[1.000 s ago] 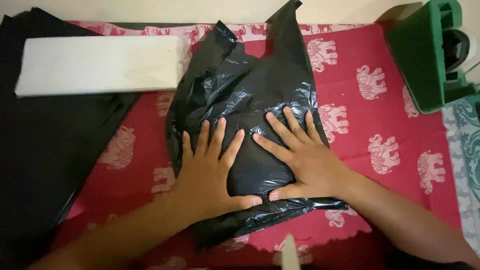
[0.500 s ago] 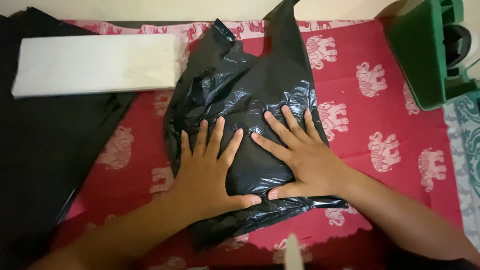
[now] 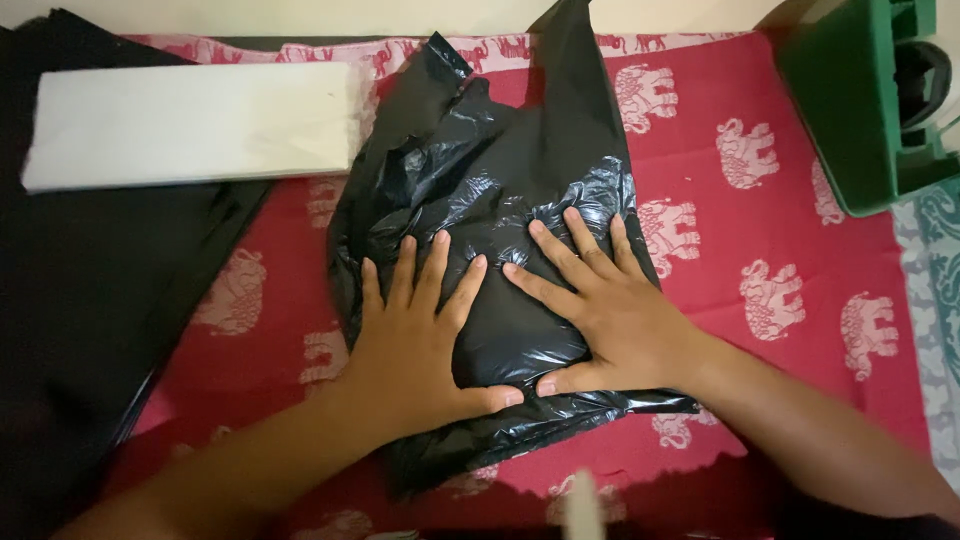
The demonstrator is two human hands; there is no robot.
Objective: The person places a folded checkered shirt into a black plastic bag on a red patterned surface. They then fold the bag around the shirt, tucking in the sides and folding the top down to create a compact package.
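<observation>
Two bare hands lay flat on a crinkled black plastic bag [image 3: 500, 200], side by side with the thumbs nearly meeting at its lower middle. The left hand [image 3: 415, 345] pressed palm-down on the bag's left half, its fingers [image 3: 438, 268] straight and spread apart, gripping nothing. The right hand [image 3: 615, 315] pressed the right half the same way, its fingers [image 3: 580, 245] fanned out and pointing up and to the left, likewise closed on nothing. The bag itself sat in the middle of a red cloth [image 3: 780, 240] printed with pale elephants (the surface beneath the cloth could not be made out), its glossy top rumpled and one narrow end running up past the picture's top edge.

To the left, a stack of flat black sheets [image 3: 90, 300] covered that side of the cloth, and a long white folded pad [image 3: 190, 125] rested on its upper part, just beside the bag's upper left corner. A green plastic holder [image 3: 855, 100] stood at the upper right, well apart from both hands.
</observation>
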